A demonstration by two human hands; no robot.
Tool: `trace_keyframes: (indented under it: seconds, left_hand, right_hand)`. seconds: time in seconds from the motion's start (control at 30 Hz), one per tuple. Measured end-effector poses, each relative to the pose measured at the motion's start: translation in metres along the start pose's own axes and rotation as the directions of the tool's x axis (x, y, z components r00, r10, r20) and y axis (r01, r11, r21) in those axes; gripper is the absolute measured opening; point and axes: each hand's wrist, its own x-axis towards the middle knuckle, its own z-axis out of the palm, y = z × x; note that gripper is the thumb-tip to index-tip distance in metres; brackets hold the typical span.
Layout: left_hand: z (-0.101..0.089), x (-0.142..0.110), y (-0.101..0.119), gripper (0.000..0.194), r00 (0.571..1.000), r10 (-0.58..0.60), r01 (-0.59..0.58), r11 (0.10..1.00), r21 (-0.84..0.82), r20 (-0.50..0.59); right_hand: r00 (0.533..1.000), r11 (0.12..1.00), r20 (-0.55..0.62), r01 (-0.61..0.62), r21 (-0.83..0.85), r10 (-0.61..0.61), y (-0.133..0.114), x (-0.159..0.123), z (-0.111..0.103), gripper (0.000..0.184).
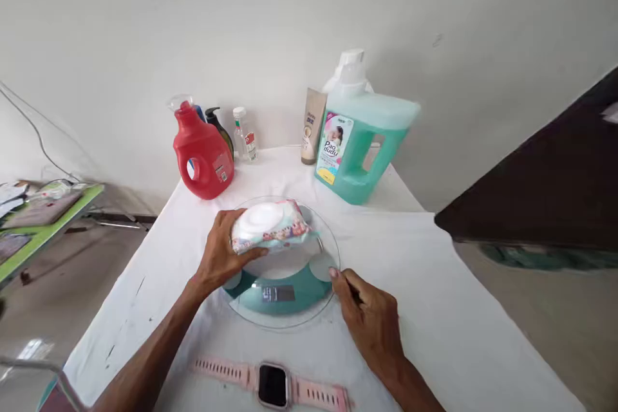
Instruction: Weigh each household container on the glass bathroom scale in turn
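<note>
My left hand (224,251) is closed around the left end of a pack of wet wipes (273,226), which has a white lid and a colourful print. The pack is tilted over a round glass bathroom scale (277,296) with a green band and a small grey display, covering part of it. At the scale's right rim, my right hand (369,315) pinches the edge with the thumb on top and the other fingers curled. Nearer to me lies a smartwatch (273,385) with a pink strap, stretched out flat.
A red detergent jug (203,154), a dark pump bottle (219,125) and a clear bottle (245,135) stand at the back left. A beige tube (313,125) and a green detergent jug (357,135) stand at the back right. A white cloth (434,315) covers the table.
</note>
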Motion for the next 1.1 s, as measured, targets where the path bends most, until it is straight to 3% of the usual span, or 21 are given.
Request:
trace_keyframes:
  seconds: [0.1, 0.2, 0.3, 0.4, 0.53, 0.7, 0.83, 0.9, 1.0, 1.03, 1.1]
  left_hand:
    - [0.001, 0.042, -0.008, 0.073, 0.972, 0.015, 0.001, 0.998, 0.066, -0.235]
    - [0.008, 0.088, -0.018, 0.075, 0.921, 0.012, 0.069, 0.979, 0.192, -0.389]
    - [0.023, 0.128, -0.030, 0.077, 0.922, -0.069, 0.201, 0.926, 0.319, -0.381]
    - [0.044, 0.150, -0.041, 0.075, 0.929, -0.124, 0.260, 0.888, 0.379, -0.348]
    - [0.065, 0.157, -0.051, 0.067, 0.940, -0.125, 0.263, 0.858, 0.441, -0.317]
    - [0.061, 0.158, -0.048, 0.059, 0.955, -0.121, 0.253, 0.810, 0.529, -0.271]
    - [0.050, 0.162, -0.020, 0.080, 0.952, 0.004, 0.180, 0.803, 0.568, -0.307]
    - [0.054, 0.164, 0.007, 0.073, 0.941, 0.136, 0.043, 0.860, 0.508, -0.310]
    - [0.081, 0.163, 0.059, 0.034, 0.949, 0.255, -0.226, 0.960, 0.164, -0.186]
    - [0.096, 0.163, 0.076, 0.028, 0.961, 0.264, -0.265, 0.964, -0.003, -0.088]
    - [0.130, 0.162, 0.110, 0.028, 0.968, 0.239, -0.209, 0.936, -0.284, 0.077]
  right_hand:
    - [1.000, 1.000, -0.012, 0.009, 0.021, -0.008, 0.000, 0.000, -0.001, 0.047]
    - [1.000, 0.999, -0.020, 0.019, 0.045, -0.018, 0.000, 0.002, 0.000, 0.045]
    - [0.999, 0.998, -0.038, 0.039, 0.057, -0.037, 0.000, 0.003, 0.002, 0.043]
    - [0.997, 0.996, -0.059, 0.061, 0.066, -0.057, 0.001, 0.003, 0.003, 0.042]
    - [0.996, 0.994, -0.066, 0.070, 0.080, -0.065, 0.000, 0.002, 0.002, 0.042]
    - [0.997, 0.992, -0.061, 0.056, 0.117, -0.049, -0.002, 0.003, 0.002, 0.041]
    - [0.997, 0.990, -0.069, 0.051, 0.129, -0.042, -0.001, 0.002, 0.004, 0.041]
    - [0.998, 0.990, -0.059, 0.037, 0.135, -0.029, -0.001, 0.002, 0.005, 0.042]
    - [0.999, 0.987, -0.042, 0.019, 0.162, -0.012, -0.003, 0.002, 0.006, 0.042]
    - [0.999, 0.986, -0.043, 0.019, 0.166, -0.012, -0.003, 0.002, 0.005, 0.042]
    - [0.998, 0.987, -0.057, 0.021, 0.156, -0.013, -0.004, 0.003, 0.005, 0.041]
